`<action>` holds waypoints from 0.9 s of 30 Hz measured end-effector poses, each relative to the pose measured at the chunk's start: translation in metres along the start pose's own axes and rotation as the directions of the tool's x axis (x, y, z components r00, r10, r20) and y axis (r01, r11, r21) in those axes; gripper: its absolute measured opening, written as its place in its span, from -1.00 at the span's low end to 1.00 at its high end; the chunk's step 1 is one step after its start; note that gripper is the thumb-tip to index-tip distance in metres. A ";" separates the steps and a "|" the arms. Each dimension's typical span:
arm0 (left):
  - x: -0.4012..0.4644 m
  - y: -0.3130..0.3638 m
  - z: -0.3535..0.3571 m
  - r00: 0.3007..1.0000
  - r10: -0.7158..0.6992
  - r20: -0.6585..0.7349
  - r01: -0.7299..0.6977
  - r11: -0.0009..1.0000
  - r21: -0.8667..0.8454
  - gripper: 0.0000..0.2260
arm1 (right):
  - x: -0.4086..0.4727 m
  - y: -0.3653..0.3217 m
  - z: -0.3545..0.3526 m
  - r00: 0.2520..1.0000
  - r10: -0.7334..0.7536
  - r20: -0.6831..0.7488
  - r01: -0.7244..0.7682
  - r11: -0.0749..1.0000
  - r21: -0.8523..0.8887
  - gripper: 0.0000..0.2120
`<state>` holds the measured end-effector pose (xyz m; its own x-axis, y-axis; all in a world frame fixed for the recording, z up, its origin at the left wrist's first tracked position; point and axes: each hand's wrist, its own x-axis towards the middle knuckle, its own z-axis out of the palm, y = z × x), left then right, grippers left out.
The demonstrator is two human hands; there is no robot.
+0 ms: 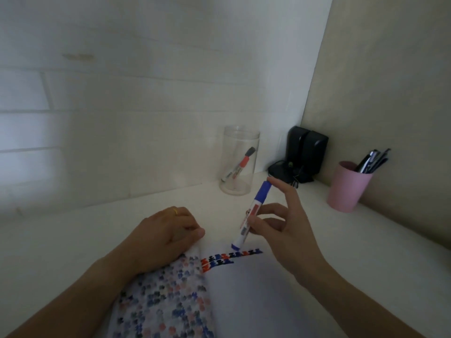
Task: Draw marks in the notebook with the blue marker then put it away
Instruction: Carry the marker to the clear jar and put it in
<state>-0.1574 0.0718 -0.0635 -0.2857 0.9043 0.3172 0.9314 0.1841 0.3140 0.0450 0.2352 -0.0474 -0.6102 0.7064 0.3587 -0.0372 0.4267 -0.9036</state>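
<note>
White paper nearest: open notebook [244, 289], left page crowded with blue, black and red marks, right page bare but for rows of marks along its far edge. Left hand [168, 236] resting palm-down on the far left corner of the notebook, fingers curled loosely, pinning the page, nothing gripped. Right hand [280, 223] just beyond the far edge, closed around the blue marker [251, 215] at mid-barrel between thumb and fingers, index finger stretched up to touch the far blue end. Marker steeply tilted, long axis running from the low blue end just above the page edge, near the marks, up and away toward the back wall. Whether capped: hard to tell, though both ends looked blue.

Farther back on the surface [73, 240], straight along that axis, a clear plastic jar [240, 164] with a red marker [240, 164] leaning inside, probably the place for putting away. Right hand nearer to it than left. Off to the right, well apart, a pink cup [346, 189] of pens; black speakers [305, 152] in the corner.
</note>
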 end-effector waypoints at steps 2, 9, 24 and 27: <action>0.000 -0.001 -0.001 1.000 -0.012 -0.018 0.012 1.000 0.009 -0.57 | 0.021 -0.015 0.002 0.994 -0.100 -0.052 0.094 0.990 -0.106 -0.30; 0.001 -0.005 -0.001 0.994 -0.060 -0.095 0.062 0.998 0.025 -0.62 | 0.127 -0.077 -0.002 0.861 -0.414 -0.295 0.370 0.909 -0.193 -0.38; 0.003 -0.008 0.002 0.986 -0.026 -0.167 0.036 0.998 0.053 -0.72 | 0.208 -0.052 0.034 0.927 -0.358 -0.111 0.203 0.729 -0.654 -0.66; 0.003 -0.008 0.003 0.984 -0.015 -0.176 0.028 0.997 0.070 -0.72 | 0.212 -0.053 0.038 0.941 -0.319 -0.109 0.175 0.739 -0.651 -0.68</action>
<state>-0.1649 0.0741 -0.0674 -0.3347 0.8196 0.4651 0.9367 0.2357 0.2588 -0.1127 0.3404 0.0679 -0.4763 0.5906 0.6514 0.3807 0.8063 -0.4527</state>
